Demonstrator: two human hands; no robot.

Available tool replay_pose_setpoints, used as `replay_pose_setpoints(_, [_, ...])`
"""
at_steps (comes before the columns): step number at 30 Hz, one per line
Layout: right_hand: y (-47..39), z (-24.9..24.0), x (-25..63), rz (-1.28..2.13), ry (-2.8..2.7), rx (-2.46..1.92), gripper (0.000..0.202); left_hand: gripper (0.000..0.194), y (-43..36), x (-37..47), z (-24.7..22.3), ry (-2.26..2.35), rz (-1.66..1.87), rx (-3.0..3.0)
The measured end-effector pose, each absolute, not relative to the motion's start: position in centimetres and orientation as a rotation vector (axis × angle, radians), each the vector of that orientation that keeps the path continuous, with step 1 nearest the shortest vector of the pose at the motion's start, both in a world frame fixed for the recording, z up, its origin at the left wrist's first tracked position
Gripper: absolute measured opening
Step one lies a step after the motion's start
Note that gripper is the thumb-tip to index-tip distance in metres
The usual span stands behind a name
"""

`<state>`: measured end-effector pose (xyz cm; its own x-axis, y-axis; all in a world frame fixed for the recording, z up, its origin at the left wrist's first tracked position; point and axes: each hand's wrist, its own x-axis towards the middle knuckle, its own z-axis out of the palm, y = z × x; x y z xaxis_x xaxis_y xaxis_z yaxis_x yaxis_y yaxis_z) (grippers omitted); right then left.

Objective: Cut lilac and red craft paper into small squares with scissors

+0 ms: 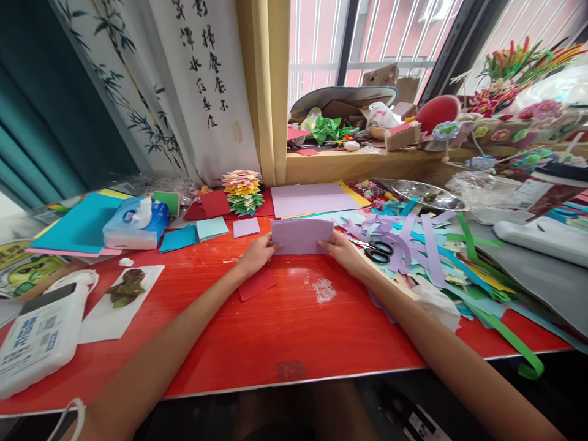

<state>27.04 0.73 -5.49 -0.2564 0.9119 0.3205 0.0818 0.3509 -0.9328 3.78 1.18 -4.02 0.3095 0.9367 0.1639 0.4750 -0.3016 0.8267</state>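
A folded purple paper [302,237] is held up over the red table between both hands. My left hand [258,254] pinches its left edge, thumb in front. At the right edge, my right hand [343,251] grips it the same way. Just below my left hand lies a red paper piece [257,284]. Black-handled scissors [379,250] rest among paper strips beside my right hand. Behind the held paper are a small lilac square [246,228], a large lilac sheet [315,199] and a multicoloured stack of folded paper [243,193].
On the red table [285,331], cut strips [432,251] heap at the right near a metal plate [429,195]. At the left are a tissue pack [136,223], blue sheets [78,223], a white box [43,337] and a napkin [122,306].
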Motion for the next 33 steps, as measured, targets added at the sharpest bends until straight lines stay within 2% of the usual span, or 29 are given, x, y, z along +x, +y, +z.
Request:
replay_pose_setpoints(5, [0.7, -5.4, 27.0, 0.944, -1.669, -1.003, 0.032, 0.041, 1.6, 3.6, -3.8, 1.272, 0.826, 1.955])
replay_pose_setpoints(11, [1.2, -5.7, 27.6, 0.918, -1.68, -1.052, 0.03, 0.021, 1.7, 0.5, -0.5, 1.388, 0.645, 2.106])
replay_pose_setpoints(14, [1.3, -5.9, 27.6, 0.981, -1.682, -1.048, 0.032, 0.028, 0.7, -1.3, 1.0, 1.614, 0.224, 2.241])
replay_pose_setpoints(17, [1.2, -5.9, 27.5, 1.039, -1.695, -1.041, 0.034, 0.042, -0.6, -1.9, 1.5, 1.6, -0.038, 2.257])
replay_pose_setpoints(23, [0.8, -5.4, 27.6, 1.091, -1.709, -1.038, 0.031, 0.023, -1.9, -0.7, 2.5, 1.449, -0.28, 2.308])
replay_pose_setpoints(25, [0.5, -5.0, 27.5, 1.124, -1.711, -1.043, 0.028, 0.018, -1.7, -0.4, 3.0, 1.304, -0.199, 2.325])
replay_pose_setpoints(27, [0.1, -4.5, 27.2, 1.169, -1.715, -1.048, 0.025, 0.015, -1.3, -0.2, 3.2, 1.225, 0.029, 2.329])
replay_pose_setpoints(30, [-0.6, -4.1, 26.6, 1.312, -1.702, -1.021, 0.023, 0.018, -0.8, 0.6, 2.4, 1.246, 0.399, 2.353])
replay_pose_setpoints(33, [-0.9, -4.2, 26.2, 1.495, -1.666, -0.941, 0.023, 0.024, -0.5, 1.6, 0.9, 1.227, 0.537, 2.422])
